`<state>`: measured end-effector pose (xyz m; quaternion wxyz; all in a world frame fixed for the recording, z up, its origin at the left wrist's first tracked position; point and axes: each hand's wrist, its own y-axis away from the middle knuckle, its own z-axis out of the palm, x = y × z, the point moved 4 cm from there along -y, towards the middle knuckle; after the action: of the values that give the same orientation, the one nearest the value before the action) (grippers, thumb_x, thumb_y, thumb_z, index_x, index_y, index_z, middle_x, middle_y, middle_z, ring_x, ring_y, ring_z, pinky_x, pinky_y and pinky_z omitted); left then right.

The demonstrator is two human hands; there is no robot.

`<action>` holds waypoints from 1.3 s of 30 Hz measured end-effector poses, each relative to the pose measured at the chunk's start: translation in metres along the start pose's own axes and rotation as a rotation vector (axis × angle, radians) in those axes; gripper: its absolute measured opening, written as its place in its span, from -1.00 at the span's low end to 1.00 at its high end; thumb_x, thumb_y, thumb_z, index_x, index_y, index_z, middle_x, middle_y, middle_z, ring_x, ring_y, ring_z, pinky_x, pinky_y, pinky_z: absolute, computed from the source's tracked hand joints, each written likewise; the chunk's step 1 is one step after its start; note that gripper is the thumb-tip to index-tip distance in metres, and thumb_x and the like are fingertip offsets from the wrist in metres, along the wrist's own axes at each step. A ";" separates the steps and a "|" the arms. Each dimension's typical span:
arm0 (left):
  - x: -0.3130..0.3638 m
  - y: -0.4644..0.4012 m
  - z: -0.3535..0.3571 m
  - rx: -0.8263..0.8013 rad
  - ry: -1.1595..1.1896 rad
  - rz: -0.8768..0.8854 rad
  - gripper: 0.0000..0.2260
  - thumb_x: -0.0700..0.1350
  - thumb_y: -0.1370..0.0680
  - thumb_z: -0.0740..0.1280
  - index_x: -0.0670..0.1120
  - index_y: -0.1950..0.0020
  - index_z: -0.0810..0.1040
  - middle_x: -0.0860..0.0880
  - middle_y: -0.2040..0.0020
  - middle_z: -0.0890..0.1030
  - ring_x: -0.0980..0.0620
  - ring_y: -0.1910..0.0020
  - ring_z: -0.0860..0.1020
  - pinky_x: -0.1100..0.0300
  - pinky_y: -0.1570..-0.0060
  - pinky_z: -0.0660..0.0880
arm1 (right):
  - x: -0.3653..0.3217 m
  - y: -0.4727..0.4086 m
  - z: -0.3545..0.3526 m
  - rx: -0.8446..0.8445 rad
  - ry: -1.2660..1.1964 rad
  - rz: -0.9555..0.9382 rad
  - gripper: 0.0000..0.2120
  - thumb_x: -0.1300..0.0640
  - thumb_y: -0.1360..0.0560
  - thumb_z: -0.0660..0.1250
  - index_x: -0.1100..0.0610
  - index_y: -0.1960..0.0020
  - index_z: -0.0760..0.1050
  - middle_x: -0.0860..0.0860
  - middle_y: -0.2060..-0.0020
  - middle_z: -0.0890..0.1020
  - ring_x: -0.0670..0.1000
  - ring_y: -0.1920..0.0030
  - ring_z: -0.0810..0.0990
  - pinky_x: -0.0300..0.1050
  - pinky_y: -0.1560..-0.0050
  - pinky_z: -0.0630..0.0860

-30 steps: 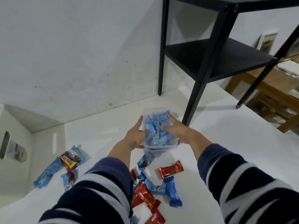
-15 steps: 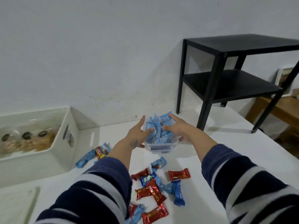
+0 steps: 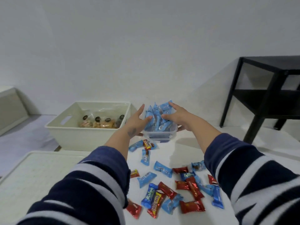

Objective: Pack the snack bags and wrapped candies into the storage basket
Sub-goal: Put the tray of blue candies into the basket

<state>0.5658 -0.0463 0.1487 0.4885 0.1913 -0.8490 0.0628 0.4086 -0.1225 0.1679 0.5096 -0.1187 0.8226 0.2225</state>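
Fingers (image 3: 167,116) of right hand (image 3: 177,116) curled over the heap of blue wrapped candies (image 3: 158,118), thumb under the far side of the clear plastic container (image 3: 159,135); fingers of left hand (image 3: 138,120) spread and pressed flat against the container's left wall, thumb tip resting on the candies. Container clasped between both hands, raised off the white table (image 3: 186,148), just right of the cream storage basket (image 3: 84,137) and near its right rim. Heaped above the container's rim: blue wrappers, standing at mixed angles. Inside the basket, along its far right: clear snack bags (image 3: 99,123) with dark round labels, side by side. Below the container, on the table: loose candies (image 3: 175,187) in blue and red wrappers, scattered, some overlapping, a yellow-and-red one (image 3: 155,203) near the bottom. At lower left, touching the basket's front: white textured lid (image 3: 32,172), lying flat. Navy sleeves (image 3: 90,189) with pale stripes on both forearms. Far right: black two-tier side table (image 3: 266,98), against a plain pale wall.
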 end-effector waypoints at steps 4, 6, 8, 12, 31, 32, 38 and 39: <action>-0.023 -0.009 -0.070 0.071 0.055 -0.004 -0.38 0.10 -0.57 0.28 0.30 -0.51 0.00 -0.11 -0.42 0.40 -0.14 -0.25 0.50 -0.01 0.01 0.61 | -0.047 -0.018 0.057 -0.024 0.006 -0.065 -0.29 0.08 -0.52 0.38 -0.21 -0.53 0.09 0.06 -0.20 0.56 0.05 0.10 0.61 -0.11 0.26 0.55; -0.037 -0.022 -0.109 0.092 0.061 0.004 -0.38 0.09 -0.57 0.29 0.28 -0.52 0.02 -0.10 -0.42 0.41 -0.16 -0.28 0.48 -0.05 -0.12 0.56 | -0.070 -0.034 0.087 -0.035 0.002 -0.079 -0.29 0.07 -0.52 0.39 -0.20 -0.53 0.09 0.06 -0.19 0.56 0.02 0.14 0.61 -0.09 0.22 0.58; -0.051 -0.038 -0.147 0.110 0.042 0.009 -0.40 0.09 -0.58 0.27 0.25 -0.53 0.03 -0.10 -0.45 0.38 -0.16 -0.33 0.45 0.01 -0.16 0.52 | -0.096 -0.053 0.117 -0.048 -0.001 -0.088 -0.29 0.07 -0.52 0.39 -0.20 -0.52 0.10 0.07 -0.21 0.55 0.02 0.14 0.61 -0.05 0.18 0.60; -0.082 -0.082 -0.209 0.109 0.059 -0.048 -0.44 0.11 -0.60 0.21 0.25 -0.53 0.04 -0.05 -0.50 0.29 -0.15 -0.34 0.44 -0.04 -0.06 0.59 | -0.140 -0.099 0.171 -0.075 0.017 -0.081 -0.31 0.05 -0.52 0.38 -0.16 -0.53 0.12 0.08 -0.26 0.54 0.04 0.11 0.61 -0.11 0.28 0.57; -0.221 -0.185 -0.200 -0.383 -0.271 -0.415 -0.41 0.12 -0.59 0.21 0.17 -0.54 0.01 -0.12 -0.39 0.44 -0.14 -0.27 0.50 -0.09 -0.21 0.51 | -0.052 -0.215 0.291 -0.187 0.221 0.421 -0.41 -0.04 -0.55 0.31 0.03 -0.51 0.19 0.25 -0.33 0.45 0.26 -0.15 0.57 0.13 -0.08 0.59; -0.223 -0.186 -0.198 -0.398 -0.307 -0.414 -0.39 0.14 -0.57 0.23 0.17 -0.54 0.01 -0.12 -0.40 0.42 -0.12 -0.25 0.52 -0.06 -0.20 0.53 | -0.049 -0.215 0.292 -0.193 0.244 0.433 -0.41 -0.04 -0.56 0.30 0.06 -0.51 0.19 0.25 -0.35 0.42 0.26 -0.19 0.55 0.14 -0.13 0.57; -0.218 -0.186 -0.183 -0.436 -0.414 -0.388 -0.37 0.02 -0.61 0.22 0.02 -0.57 -0.06 -0.15 -0.54 0.16 -0.15 -0.43 0.30 0.01 -0.37 0.32 | -0.041 -0.216 0.299 -0.187 0.418 0.391 -0.54 0.07 -0.62 0.18 0.21 -0.47 0.25 0.20 -0.32 0.46 0.16 -0.25 0.52 0.02 -0.28 0.48; -0.218 -0.188 -0.180 -0.442 -0.435 -0.363 -0.37 0.00 -0.62 0.22 0.00 -0.57 -0.07 -0.15 -0.55 0.14 -0.16 -0.46 0.25 0.00 -0.39 0.28 | -0.042 -0.215 0.299 -0.182 0.440 0.377 -0.55 0.10 -0.62 0.17 0.23 -0.46 0.25 0.21 -0.32 0.46 0.17 -0.28 0.50 0.01 -0.32 0.45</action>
<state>0.8814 -0.1083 0.0407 0.3289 0.2379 -0.8784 -0.2522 0.7531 -0.1657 0.0385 0.2562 -0.0544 0.8976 0.3546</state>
